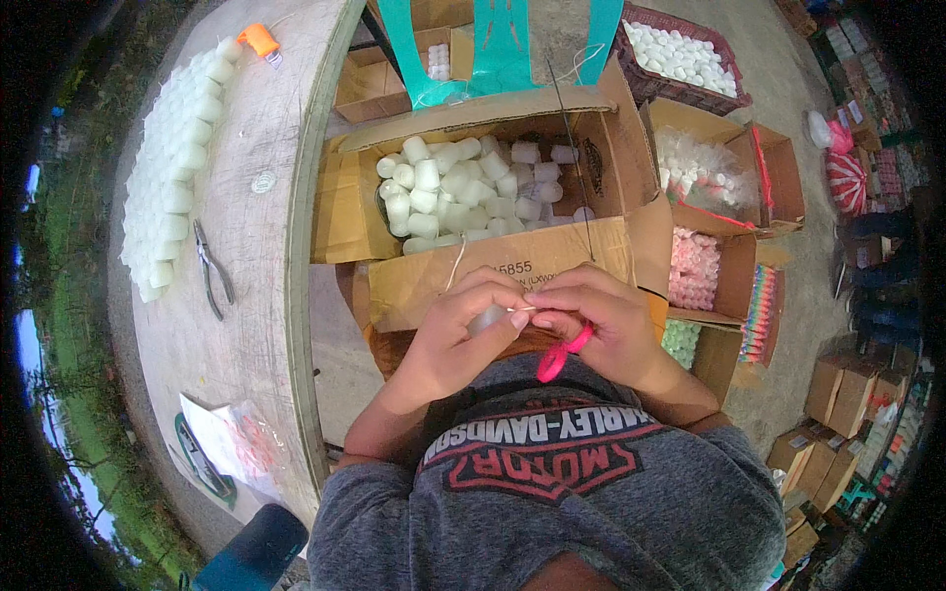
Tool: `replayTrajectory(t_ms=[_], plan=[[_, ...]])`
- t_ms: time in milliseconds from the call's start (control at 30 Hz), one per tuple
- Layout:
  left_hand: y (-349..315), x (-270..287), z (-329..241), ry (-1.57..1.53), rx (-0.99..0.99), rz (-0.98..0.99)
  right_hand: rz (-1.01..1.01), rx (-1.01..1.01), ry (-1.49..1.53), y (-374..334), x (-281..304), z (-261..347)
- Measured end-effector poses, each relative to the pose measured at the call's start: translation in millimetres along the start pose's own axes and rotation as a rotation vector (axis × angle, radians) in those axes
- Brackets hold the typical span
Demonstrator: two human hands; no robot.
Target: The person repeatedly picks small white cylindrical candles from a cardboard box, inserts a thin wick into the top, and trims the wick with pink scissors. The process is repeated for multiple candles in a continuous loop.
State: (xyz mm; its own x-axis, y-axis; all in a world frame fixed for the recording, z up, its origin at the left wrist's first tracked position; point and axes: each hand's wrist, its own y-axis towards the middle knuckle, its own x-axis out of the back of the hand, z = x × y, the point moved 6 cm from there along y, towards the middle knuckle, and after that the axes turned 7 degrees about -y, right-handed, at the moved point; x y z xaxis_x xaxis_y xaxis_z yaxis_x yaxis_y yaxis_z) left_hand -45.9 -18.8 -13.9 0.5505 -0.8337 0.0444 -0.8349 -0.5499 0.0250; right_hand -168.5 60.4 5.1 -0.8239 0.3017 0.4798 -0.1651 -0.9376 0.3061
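Both hands meet in front of my shirt, just over the near flap of a cardboard box (pixel 394 295). In the curl of my left hand (pixel 463 330) a whitish, translucent candle (pixel 485 318) partly shows, mostly covered by the fingers. A thin pale wick (pixel 522 309) runs between the thumbs and fingertips, where my right hand (pixel 601 320) pinches it. A bright pink band (pixel 562 360) hangs looped at the right hand. Another length of white string (pixel 458 258) stands up beyond the left fingers. Many short white cylindrical candles (pixel 458 192) lie loose in the box.
To the left, a worktop (pixel 261 345) bears rows of white candles (pixel 177 167), pliers (pixel 212 271), an orange-handled tool (pixel 258 41) and a plastic bag (pixel 246 448). A teal chair (pixel 493 59) stands beyond the box. Boxes of pink candles (pixel 693 271) and a crate (pixel 680 59) line the right.
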Motion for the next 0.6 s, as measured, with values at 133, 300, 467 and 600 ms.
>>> replayTrajectory(t_ms=[133,300,467,600], plan=[[-1.9,-1.1,7.8,-0.082,0.164,0.071,0.064,0.016,0.020,0.1,4.3,3.5],[-8.1,-5.2,24.5,-0.364,0.423,0.016,0.102,-0.111,0.083,-5.9,-0.8,-0.4],[-4.6,-10.3,20.5,-0.572,0.462,0.186,-0.015,0.231,-0.127,-1.3,4.2,21.7],[-6.0,-7.6,16.1,-0.464,0.413,0.402,0.135,0.383,0.010,-4.3,-2.9,29.9]])
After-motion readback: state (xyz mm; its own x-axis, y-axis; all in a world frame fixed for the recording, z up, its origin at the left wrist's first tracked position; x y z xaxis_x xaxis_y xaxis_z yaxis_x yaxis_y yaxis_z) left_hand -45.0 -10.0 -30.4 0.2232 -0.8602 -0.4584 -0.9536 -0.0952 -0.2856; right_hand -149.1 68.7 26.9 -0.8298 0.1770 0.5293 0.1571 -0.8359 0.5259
